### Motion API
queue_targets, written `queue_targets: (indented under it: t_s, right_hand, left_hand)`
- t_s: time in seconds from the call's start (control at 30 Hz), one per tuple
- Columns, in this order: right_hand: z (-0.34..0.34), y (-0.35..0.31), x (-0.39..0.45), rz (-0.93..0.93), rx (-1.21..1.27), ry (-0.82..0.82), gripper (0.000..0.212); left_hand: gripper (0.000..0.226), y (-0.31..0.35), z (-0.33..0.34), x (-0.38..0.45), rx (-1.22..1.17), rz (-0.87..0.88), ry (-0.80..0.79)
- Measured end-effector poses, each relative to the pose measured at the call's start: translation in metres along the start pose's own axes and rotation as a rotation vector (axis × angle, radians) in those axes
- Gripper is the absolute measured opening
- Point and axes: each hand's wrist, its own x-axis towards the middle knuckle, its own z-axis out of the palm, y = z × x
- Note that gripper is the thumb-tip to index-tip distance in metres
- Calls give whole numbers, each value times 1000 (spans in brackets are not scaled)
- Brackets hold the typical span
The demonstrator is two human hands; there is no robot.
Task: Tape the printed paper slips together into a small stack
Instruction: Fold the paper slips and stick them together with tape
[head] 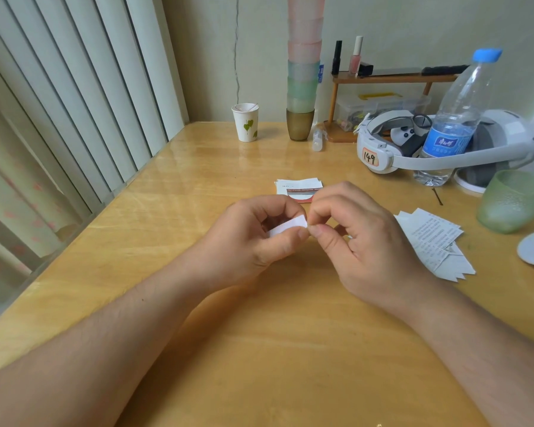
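Observation:
My left hand [259, 238] grips a small white roll of tape [285, 227] above the middle of the wooden table [259, 349]. My right hand [361, 241] pinches the tape's end at the roll with thumb and forefinger. Just beyond my hands lies a small stack of printed paper slips [296, 186] with a red band on the top one. To the right of my right hand, several loose printed slips [435, 241] lie fanned out on the table.
A paper cup [245, 121], a tall tower of stacked plastic cups [302, 87] and a wooden shelf [383, 81] stand at the back. At right are a white headset [413, 149], a water bottle [457, 118], a green cup [512, 201] and a hairpin [437, 197].

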Motion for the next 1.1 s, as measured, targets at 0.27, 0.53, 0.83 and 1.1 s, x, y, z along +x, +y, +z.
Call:
queue_targets:
  t_s: [0.27, 0.53, 0.83, 1.1]
  right_hand:
    - [0, -4, -1, 54, 34, 1, 13]
    - [-1, -8, 5, 608, 625, 67, 5]
    - [-5, -16, 9, 913, 1191, -3, 12]
    - [-6, -13, 8, 927, 1134, -43, 23]
  left_hand:
    - [16, 3, -4, 6, -164, -96, 213]
    - [43, -11, -32, 4, 731, -63, 40]
    - [77, -11, -28, 5, 814, -167, -81]
    - [25, 7, 13, 3, -302, -350, 215]
